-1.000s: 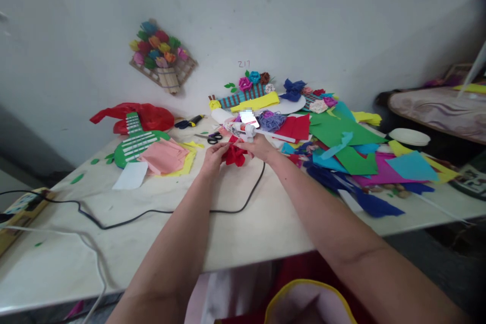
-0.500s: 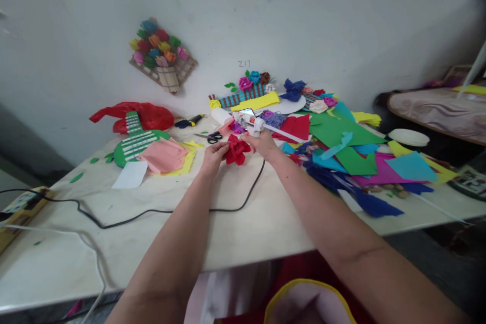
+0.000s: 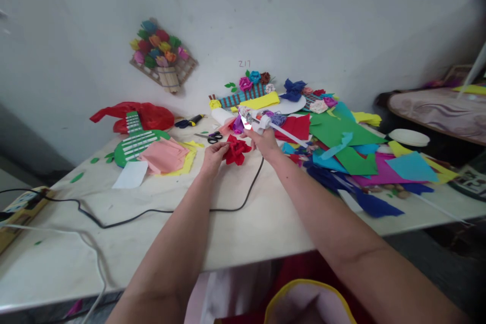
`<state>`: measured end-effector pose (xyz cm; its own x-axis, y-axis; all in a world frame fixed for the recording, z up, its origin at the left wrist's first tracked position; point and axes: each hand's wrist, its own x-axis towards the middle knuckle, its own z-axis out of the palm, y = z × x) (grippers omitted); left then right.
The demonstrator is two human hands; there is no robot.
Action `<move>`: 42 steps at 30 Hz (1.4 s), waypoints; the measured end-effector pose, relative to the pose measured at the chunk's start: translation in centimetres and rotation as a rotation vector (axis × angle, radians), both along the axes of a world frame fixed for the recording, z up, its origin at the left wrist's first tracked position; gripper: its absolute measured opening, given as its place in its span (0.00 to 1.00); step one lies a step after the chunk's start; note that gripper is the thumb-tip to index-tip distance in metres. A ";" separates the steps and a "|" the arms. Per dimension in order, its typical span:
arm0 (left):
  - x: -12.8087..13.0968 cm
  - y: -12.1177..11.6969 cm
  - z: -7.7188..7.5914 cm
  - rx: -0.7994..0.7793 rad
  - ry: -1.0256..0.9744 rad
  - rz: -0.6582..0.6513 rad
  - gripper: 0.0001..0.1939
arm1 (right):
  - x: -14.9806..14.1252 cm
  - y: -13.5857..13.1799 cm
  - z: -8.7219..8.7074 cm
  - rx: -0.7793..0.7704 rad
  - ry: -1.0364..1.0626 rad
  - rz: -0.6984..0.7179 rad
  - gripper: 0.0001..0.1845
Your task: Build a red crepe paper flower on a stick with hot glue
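My left hand (image 3: 213,156) pinches a red paper flower (image 3: 236,150) just above the white table (image 3: 235,228). My right hand (image 3: 266,143) grips a white glue gun (image 3: 255,121) whose nozzle points left and up, a little above the flower. A black cord (image 3: 243,197) runs from the gun across the table to the left. The gun's tip is apart from the flower.
Coloured paper sheets (image 3: 341,147) pile up on the right. Scissors (image 3: 212,136), a cutter (image 3: 192,122), pink and yellow paper (image 3: 167,156), a green guitar cutout (image 3: 134,142) and a red bag (image 3: 144,114) lie to the left. A paper flower bouquet (image 3: 161,55) hangs on the wall.
My right hand has lifted the glue gun up and to the right, away from the red flower. The left hand keeps the flower in nearly the same place.
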<state>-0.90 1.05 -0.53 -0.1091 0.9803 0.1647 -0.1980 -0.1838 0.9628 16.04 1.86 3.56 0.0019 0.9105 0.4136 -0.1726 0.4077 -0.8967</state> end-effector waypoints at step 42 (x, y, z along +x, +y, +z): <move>0.6 0.0 0.2 0.045 -0.120 0.105 0.21 | -1.9 0.4 -1.7 -0.609 0.350 0.006 0.11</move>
